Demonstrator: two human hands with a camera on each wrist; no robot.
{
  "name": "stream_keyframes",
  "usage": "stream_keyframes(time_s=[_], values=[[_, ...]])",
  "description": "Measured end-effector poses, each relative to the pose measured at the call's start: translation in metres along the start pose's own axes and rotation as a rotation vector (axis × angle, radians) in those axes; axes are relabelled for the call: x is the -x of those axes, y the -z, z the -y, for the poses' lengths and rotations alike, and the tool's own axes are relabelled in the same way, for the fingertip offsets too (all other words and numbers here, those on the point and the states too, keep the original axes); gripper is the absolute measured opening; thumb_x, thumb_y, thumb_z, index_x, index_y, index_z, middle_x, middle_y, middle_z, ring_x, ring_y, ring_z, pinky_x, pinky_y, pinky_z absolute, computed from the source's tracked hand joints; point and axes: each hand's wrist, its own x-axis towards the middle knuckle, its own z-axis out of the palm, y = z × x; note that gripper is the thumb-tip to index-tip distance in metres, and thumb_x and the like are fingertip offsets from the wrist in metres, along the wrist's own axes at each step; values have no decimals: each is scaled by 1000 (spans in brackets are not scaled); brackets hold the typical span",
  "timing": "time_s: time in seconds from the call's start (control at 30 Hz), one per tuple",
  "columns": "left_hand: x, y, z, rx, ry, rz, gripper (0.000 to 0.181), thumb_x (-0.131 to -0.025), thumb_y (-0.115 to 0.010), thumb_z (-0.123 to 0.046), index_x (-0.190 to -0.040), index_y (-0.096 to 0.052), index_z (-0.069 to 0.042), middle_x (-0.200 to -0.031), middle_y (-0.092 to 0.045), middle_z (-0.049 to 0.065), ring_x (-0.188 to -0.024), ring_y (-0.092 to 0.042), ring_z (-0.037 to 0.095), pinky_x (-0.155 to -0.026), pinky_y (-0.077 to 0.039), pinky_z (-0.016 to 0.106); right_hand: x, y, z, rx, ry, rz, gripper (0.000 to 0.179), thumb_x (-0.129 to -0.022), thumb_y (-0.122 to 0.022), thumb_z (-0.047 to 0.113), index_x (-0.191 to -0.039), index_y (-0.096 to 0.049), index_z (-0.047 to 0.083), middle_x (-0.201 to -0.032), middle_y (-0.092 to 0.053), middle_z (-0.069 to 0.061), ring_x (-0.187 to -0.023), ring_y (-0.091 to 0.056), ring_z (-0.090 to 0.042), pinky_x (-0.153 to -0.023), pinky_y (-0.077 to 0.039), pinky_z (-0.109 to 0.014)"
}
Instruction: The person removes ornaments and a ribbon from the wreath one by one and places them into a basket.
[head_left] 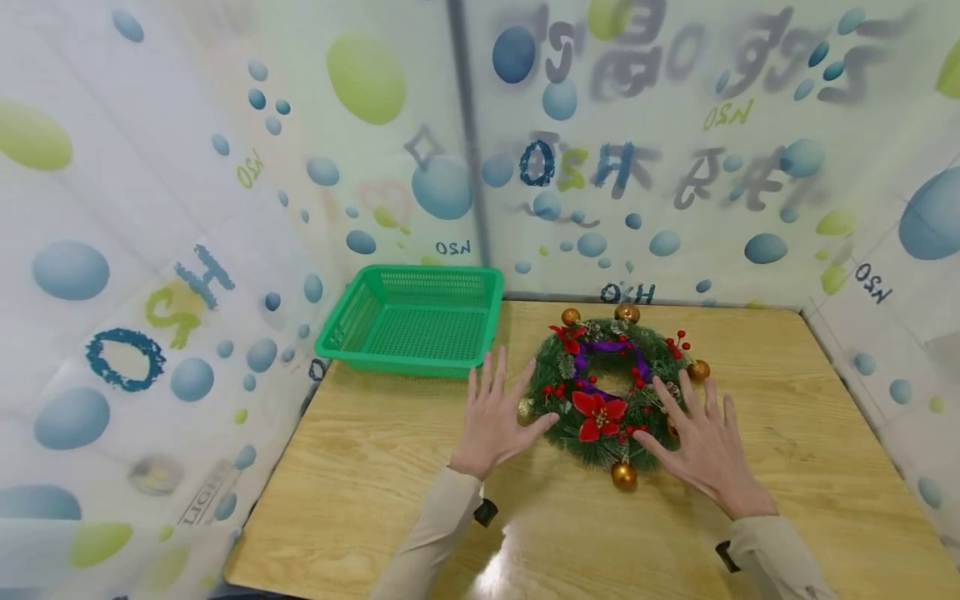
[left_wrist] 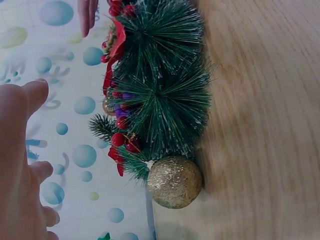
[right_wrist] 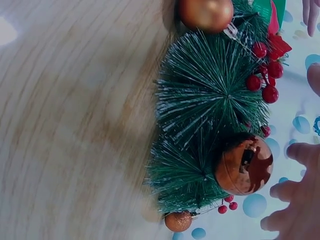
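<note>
the left hand and right hand have fingers spread over the sides of the wreath, which lies on the table. a gold ball might pop off if squeezed too hard.

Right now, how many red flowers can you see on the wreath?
2: the front poinsettia on the near side of the wreath, and the back poinsettia at its far left. More could be hidden in the greenery.
</note>
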Motion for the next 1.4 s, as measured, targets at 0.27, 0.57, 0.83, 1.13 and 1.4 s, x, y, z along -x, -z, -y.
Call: stream_keyframes(time_s=[0.27,0.57,0.83,1.13,1.4], values=[[3,-13,-5,51,10,59,89,-94,-44,-74,-164,-17,-27,-170,3,18,-156,-6,43,-126,-14,61,0,-4,0,-4,-23,40,90,-92,-62,61,-163,-24,22,-162,-27,-31,-148,-15,-60,-112,-18,-80],[8,-30,-12,108,29,120,91,-95,-47,-71,-164,-17,-20,-170,-2,19,-157,-11,41,-126,-21,57,0,-8,-2,-6,-66,84,92,-92,-61,62,-161,-29,11,-161,-29,-30,-145,-25,-59,-111,-25,-77],[12,-42,-8,150,57,145,88,-98,-49,-64,-163,-20,-12,-168,-12,24,-154,-19,44,-124,-26,59,-2,-11,-4,-13,-81,108,95,-93,-60,62,-159,-29,2,-161,-28,-32,-145,-25,-58,-112,-26,-75],[11,-56,-3,195,111,152,86,-103,-46,-56,-160,-19,2,-165,-20,27,-154,-23,42,-124,-28,54,-4,-14,-5,-6,-70,96,92,-95,-60,59,-157,-31,-2,-159,-31,-32,-142,-30,-58,-111,-30,-73],[8,-63,5,191,74,79,70,-103,-57,-26,-155,-27,10,-159,-32,31,-148,-35,44,-121,-36,51,-6,-14,-7,-23,-89,126,91,-96,-59,58,-158,-28,-1,-161,-28,-32,-145,-28,-56,-114,-29,-71]])
